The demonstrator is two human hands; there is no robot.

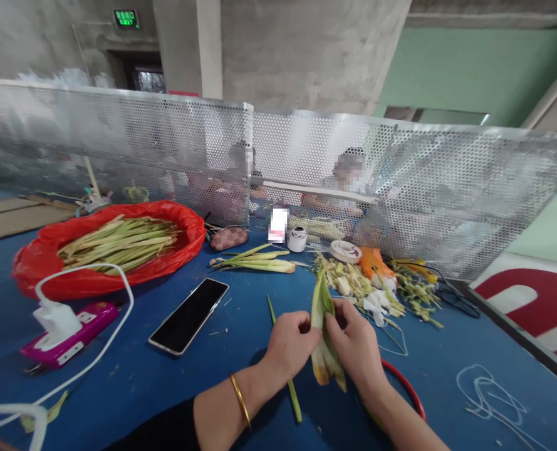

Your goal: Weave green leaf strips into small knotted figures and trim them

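Both hands grip a folded bundle of green-yellow leaves held upright over the blue table. My left hand, with a gold bangle on its wrist, pinches the bundle from the left. My right hand grips it from the right, fingers wrapped over the leaf. A loose green strip lies on the table under my left hand.
A red bag of long leaves lies at the left, beside a black phone and a pink power bank with a white charger. Leaf scraps and more stalks lie ahead. A perforated metal screen stands behind; people sit beyond it.
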